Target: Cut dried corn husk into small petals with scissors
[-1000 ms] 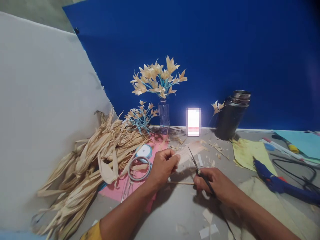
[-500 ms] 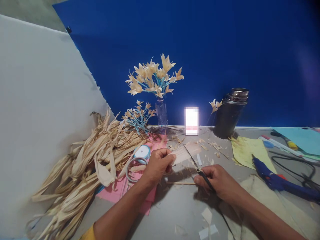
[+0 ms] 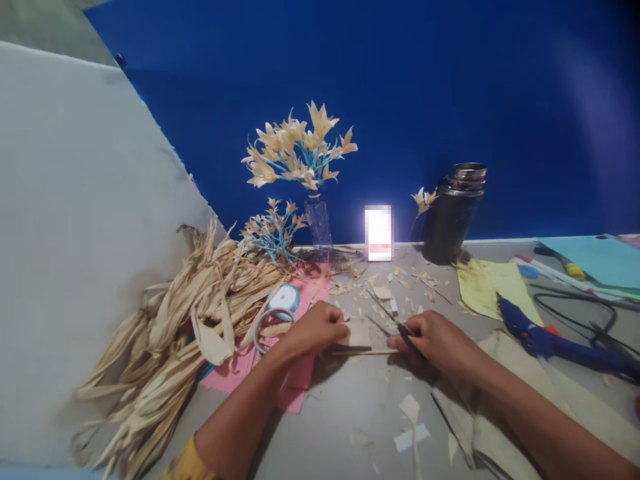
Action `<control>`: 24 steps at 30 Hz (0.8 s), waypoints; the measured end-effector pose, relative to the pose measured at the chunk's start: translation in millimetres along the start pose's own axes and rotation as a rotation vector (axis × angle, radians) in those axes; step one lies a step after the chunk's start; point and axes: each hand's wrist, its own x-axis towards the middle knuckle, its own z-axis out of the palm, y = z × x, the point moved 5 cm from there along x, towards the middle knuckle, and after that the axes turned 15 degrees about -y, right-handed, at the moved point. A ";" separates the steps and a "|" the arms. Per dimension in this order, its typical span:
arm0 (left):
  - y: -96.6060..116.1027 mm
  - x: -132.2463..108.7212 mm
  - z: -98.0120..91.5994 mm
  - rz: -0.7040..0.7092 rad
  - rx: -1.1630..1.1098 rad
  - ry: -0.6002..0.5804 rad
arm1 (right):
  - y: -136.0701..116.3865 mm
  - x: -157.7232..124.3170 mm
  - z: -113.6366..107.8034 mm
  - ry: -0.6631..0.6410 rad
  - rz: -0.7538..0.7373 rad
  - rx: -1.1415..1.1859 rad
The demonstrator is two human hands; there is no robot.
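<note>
My left hand point(image 3: 323, 327) pinches a short pale piece of corn husk point(image 3: 359, 331) between thumb and fingers. In my right hand point(image 3: 433, 339) is a pair of scissors point(image 3: 387, 312), its blades parted and just right of the husk. Beyond the blades a separate husk piece point(image 3: 383, 293) lies among scraps on the table. A thin stick point(image 3: 370, 352) lies sideways below both hands, its right end close to my right fingers; whether they touch it I cannot tell.
Dried corn husks point(image 3: 200, 320) heap at left beside pink paper point(image 3: 295, 393) and a ribbon spool point(image 3: 284, 300). Husk flowers point(image 3: 300, 147) stand in a clear bottle point(image 3: 319, 227). At right are a dark flask point(image 3: 453, 217), yellow paper point(image 3: 495, 287) and a blue glue gun point(image 3: 545, 340).
The long husk strip between the blades has been cut; its end now lies on the table. The scissors have opened, and my left hand keeps a shorter piece.
</note>
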 end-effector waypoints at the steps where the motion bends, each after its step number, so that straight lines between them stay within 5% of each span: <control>1: 4.3 -2.0 -1.3 -0.009 0.144 0.004 | -1.2 -0.3 -6.6 0.036 0.005 -0.003; 5: 37.1 5.7 -6.8 0.076 0.385 0.187 | -0.9 -3.1 -35.4 0.258 -0.003 0.096; 9: 63.5 46.8 2.4 0.177 0.335 0.304 | 6.7 -2.4 -43.8 0.366 0.000 0.218; 16: 58.2 95.2 21.8 0.229 0.072 0.385 | 11.2 3.4 -41.8 0.367 -0.026 0.231; 24: 50.5 67.5 14.0 0.212 -0.591 0.283 | 5.7 8.8 -22.0 0.117 -0.098 0.354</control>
